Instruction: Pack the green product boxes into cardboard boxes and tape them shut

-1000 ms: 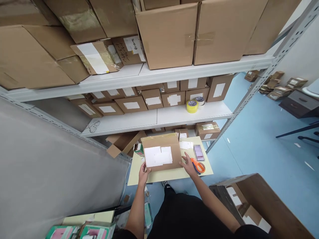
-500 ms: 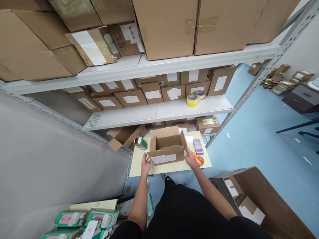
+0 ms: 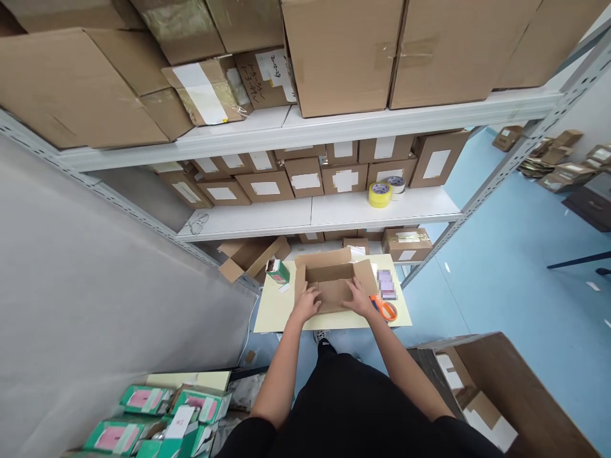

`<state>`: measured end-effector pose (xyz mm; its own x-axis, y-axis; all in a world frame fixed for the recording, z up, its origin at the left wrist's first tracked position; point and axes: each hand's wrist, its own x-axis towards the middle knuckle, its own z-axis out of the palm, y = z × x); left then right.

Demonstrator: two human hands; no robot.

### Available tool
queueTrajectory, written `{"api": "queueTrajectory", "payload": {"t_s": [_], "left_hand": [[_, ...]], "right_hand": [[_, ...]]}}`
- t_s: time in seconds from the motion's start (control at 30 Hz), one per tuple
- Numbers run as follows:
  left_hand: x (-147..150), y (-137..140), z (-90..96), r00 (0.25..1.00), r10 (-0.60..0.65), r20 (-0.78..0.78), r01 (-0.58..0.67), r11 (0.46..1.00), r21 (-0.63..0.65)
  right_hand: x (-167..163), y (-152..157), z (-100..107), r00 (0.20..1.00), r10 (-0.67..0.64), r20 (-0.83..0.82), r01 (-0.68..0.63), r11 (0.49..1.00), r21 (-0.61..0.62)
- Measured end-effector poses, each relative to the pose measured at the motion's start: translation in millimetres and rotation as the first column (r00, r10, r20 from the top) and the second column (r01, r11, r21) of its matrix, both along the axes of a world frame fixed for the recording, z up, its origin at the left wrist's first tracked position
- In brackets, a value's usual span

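So both hands are at the open brown cardboard box (image 3: 334, 291), which sits on the pale-yellow tabletop (image 3: 277, 315) right at the fingertips. Left hand (image 3: 306, 305) has its fingers loosely bent at the near corner; right hand (image 3: 358, 298) is spread wider, thumb apart, at the opposite side. Can't tell if either is actually pinching cardboard. My worry: push unevenly and the thin walls could buckle or the box skew. The orange-handled scissors (image 3: 386, 310) are just outside the right fingers, so a sideways slip might knock them. The small green carton (image 3: 277, 271), past the left fingertips, could get bumped by a swinging flap.
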<state>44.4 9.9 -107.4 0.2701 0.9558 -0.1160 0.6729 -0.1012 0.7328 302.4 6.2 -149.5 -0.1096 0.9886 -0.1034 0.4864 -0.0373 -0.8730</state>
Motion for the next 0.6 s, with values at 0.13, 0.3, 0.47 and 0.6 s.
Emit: {"api": "queueTrajectory", "payload": {"t_s": [0.13, 0.3, 0.47, 0.6], "left_hand": [[-35, -13, -4.6, 0.974, 0.099, -0.205, -0.089, 0.994, 0.057], [-54, -27, -16.5, 0.869, 0.036, -0.494, -0.191, 0.945, -0.267], [-42, -49, -47.3, 0.896, 0.194, -0.398, -0.219, 0.975, -0.018], [-41, -62, -60.5, 0.923, 0.297, -0.247, -0.254, 0.948, 0.19]], "right_hand": [[3, -16, -30, 0.994, 0.006, 0.111, 0.004, 0.995, -0.095], [-11, -29, -34, 0.911, 0.098, 0.401, -0.039, 0.988, -0.153], [-17, -33, -31, 0.825, 0.092, 0.558, -0.031, 0.993, -0.118], [-18, -34, -29, 0.819, 0.084, 0.567, -0.01, 0.991, -0.133]]}}
